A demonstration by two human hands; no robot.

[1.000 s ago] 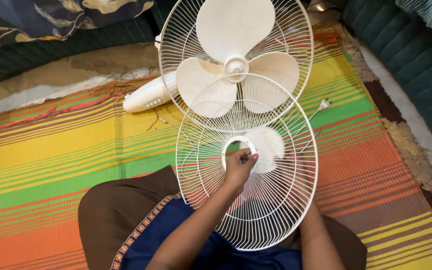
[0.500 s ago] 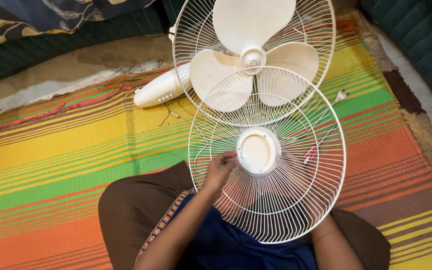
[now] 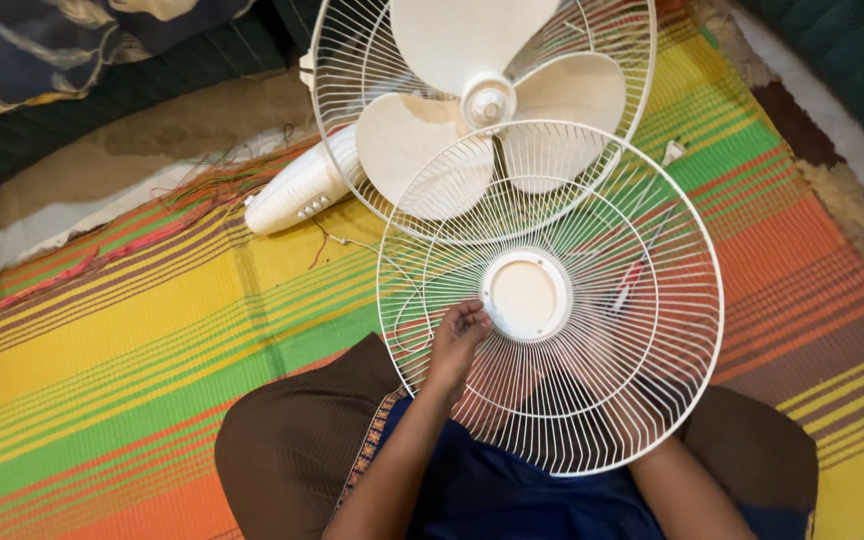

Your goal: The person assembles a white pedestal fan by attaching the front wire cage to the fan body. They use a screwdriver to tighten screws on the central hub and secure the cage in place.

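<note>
I hold a round white wire fan grille [image 3: 664,372] over my lap, its white centre cap [image 3: 526,294] facing up. My left hand [image 3: 455,340] grips the grille's wires just left of the cap. My right forearm [image 3: 682,495] runs under the grille's lower right edge, and the hand itself is hidden behind the wires. Beyond the grille lies a white fan [image 3: 487,103] with three cream blades inside its rear guard.
The fan's white body with buttons [image 3: 297,190] lies on a striped woven mat [image 3: 102,380]. A red-handled screwdriver [image 3: 632,275] shows through the grille, and a white plug [image 3: 672,152] lies beside the fan. Dark green cushions [image 3: 852,60] border the mat.
The grille's centre was an open ring with my left fingers in it; now the cap fills it. My left hand has shifted to the wires left of the cap.
</note>
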